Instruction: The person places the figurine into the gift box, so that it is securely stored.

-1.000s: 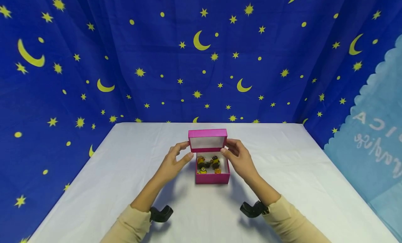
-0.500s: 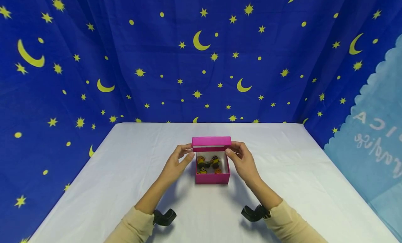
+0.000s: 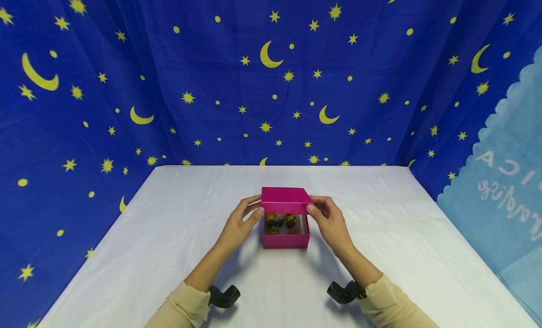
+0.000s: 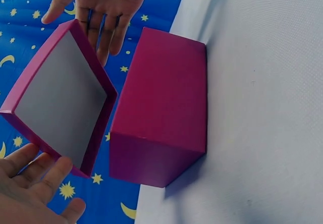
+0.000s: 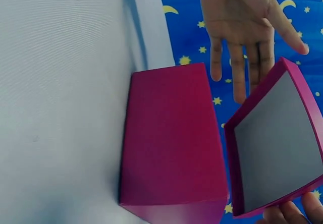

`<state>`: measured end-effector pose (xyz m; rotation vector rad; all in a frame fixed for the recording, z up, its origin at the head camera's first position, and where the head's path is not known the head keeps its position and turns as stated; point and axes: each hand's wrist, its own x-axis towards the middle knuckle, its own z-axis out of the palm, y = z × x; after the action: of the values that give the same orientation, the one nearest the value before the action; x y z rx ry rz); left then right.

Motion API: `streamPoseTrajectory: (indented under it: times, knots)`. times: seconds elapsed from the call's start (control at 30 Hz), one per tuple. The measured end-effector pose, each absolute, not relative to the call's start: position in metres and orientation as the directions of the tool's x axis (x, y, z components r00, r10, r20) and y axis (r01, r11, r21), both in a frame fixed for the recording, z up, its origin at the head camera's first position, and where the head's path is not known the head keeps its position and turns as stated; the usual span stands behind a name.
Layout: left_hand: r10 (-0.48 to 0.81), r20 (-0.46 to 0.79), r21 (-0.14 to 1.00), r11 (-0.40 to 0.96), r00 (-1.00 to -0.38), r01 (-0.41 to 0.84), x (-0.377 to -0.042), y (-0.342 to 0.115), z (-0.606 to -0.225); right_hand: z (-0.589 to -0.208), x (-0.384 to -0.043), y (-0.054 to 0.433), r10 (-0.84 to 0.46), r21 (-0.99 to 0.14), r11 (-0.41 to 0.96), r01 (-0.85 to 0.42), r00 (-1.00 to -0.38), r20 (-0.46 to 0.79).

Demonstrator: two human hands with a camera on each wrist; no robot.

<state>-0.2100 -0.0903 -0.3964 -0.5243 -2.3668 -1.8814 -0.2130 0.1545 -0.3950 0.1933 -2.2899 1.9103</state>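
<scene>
A magenta box (image 3: 286, 242) stands uncovered on the white cloth, with several small yellow-and-brown figurines (image 3: 273, 230) inside it. Over its rear half, a matching lid (image 3: 285, 198) is held tilted, white inside in the left wrist view. My left hand (image 3: 239, 224) grips the lid's left side between thumb and fingers. On the opposite side, my right hand (image 3: 332, 222) pinches the lid's right edge. Seen from the left wrist, the lid (image 4: 65, 93) hangs apart from the box (image 4: 156, 93). The lid hides the rear of the box's inside.
The table (image 3: 148, 252) is covered with a white cloth. Behind it hangs a blue curtain (image 3: 228, 83) with yellow moons and stars. A light blue banner (image 3: 508, 187) with lettering hangs at the right. Black wrist devices (image 3: 224, 297) sit on both forearms.
Both hands have moved the lid slightly right and toward the front, tipping it down so its top now shows instead of its white inside. The box and figurines have stayed put.
</scene>
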Motion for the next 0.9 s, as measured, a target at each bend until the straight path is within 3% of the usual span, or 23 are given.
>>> streamPoseTrajectory:
  times: [0.3,0.67,0.9]
  knots:
    - [0.213,0.3,0.923,0.183,-0.93,0.34,-0.212,-0.087,-0.406,-0.408,-0.21,0.159,-0.025,-0.96,0.167,-0.225,-0.974,0.224]
    - [0.21,0.296,0.888,0.3,-0.932,0.35,-0.208,-0.089,-0.416,-0.399,-0.193,0.156,-0.085,-0.906,0.272,-0.323,-0.946,0.312]
    - [0.224,0.28,0.877,0.335,-0.933,0.344,-0.206,-0.09,-0.421,-0.42,-0.201,0.162,-0.089,-0.888,0.336,-0.316,-0.949,0.304]
